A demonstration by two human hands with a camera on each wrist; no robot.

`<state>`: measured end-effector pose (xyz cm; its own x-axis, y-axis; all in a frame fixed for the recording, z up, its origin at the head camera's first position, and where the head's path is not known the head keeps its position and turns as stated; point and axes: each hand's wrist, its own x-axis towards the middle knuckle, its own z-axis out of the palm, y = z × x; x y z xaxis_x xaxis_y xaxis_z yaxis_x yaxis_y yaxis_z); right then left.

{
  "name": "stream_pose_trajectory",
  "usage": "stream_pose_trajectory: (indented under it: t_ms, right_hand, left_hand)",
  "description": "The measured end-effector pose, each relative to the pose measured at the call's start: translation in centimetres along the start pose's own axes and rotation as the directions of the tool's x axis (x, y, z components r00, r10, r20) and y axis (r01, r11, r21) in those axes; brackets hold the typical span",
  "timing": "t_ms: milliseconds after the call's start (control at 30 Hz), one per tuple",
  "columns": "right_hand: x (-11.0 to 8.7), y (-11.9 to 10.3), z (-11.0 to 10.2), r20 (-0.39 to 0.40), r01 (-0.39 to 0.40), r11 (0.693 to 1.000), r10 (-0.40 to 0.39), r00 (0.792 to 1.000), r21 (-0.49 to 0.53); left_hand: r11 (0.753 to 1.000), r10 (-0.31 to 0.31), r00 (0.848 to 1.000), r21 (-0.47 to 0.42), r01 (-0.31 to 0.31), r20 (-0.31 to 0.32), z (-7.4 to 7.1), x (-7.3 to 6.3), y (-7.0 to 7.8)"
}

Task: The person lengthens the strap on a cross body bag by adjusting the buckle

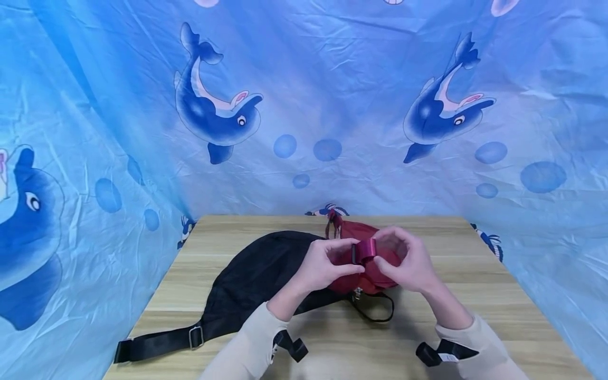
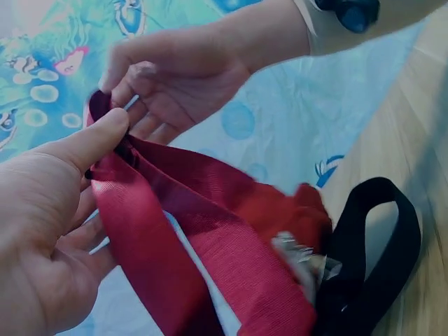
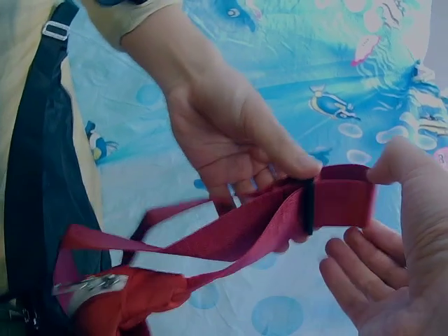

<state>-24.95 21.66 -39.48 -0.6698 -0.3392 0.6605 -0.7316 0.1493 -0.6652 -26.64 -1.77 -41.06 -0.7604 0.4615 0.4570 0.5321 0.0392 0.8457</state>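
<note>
A red webbing strap [image 3: 343,203] is raised in front of me, folded into a short loop through a black slider buckle [image 3: 309,208]. My left hand [image 1: 325,266] pinches the strap at the slider between thumb and fingers. Opposite it, the right hand [image 1: 406,258] pinches the looped end. Two lengths of the strap trail down to a red bag [image 1: 363,229], which lies behind and below both hands. In the left wrist view, the left thumb [image 2: 105,136] presses across the strap, while the right hand's fingertips meet the loop's top.
A black bag [image 1: 266,269] lies left of the red one, its wide strap [image 1: 161,344] with a metal buckle reaching the table's front left. A black loop [image 1: 387,311] sits below the red bag. Blue dolphin-printed sheeting [image 1: 309,105] surrounds the wooden table [image 1: 480,295].
</note>
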Motion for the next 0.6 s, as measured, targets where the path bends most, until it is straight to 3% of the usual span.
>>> stream_pose_trajectory:
  t_ms: [67,200,267,367,467,600]
  right_hand:
    - [0.1,0.0,0.0,-0.007,0.001,1.000,-0.001,1.000,0.016]
    - [0.5,-0.3,0.2,-0.017,-0.016,0.998,0.015,1.000,-0.067]
    - [0.6,-0.4,0.3,-0.076,-0.020,0.995,0.013,0.997,-0.099]
    - [0.7,-0.6,0.3,-0.156,-0.004,0.999,-0.003,0.988,-0.039]
    - [0.8,-0.6,0.4,-0.122,0.010,0.999,-0.004,0.993,0.045]
    - [1.1,-0.6,0.6,-0.054,0.006,0.998,-0.003,0.999,0.062]
  left_hand:
    - [1.000,0.004,1.000,0.012,-0.004,0.001,0.2,0.2,0.1]
    - [0.999,0.030,1.000,0.041,-0.030,-0.005,0.4,0.4,0.3]
    - [0.998,0.039,0.999,0.050,-0.039,-0.005,0.5,0.5,0.4]
    - [0.996,0.047,0.999,0.075,-0.045,-0.014,0.5,0.7,0.3]
    - [0.992,0.070,0.997,0.105,-0.067,-0.026,0.5,0.8,0.1]
    - [0.989,0.107,0.994,0.105,-0.105,-0.008,0.7,0.8,0.0]
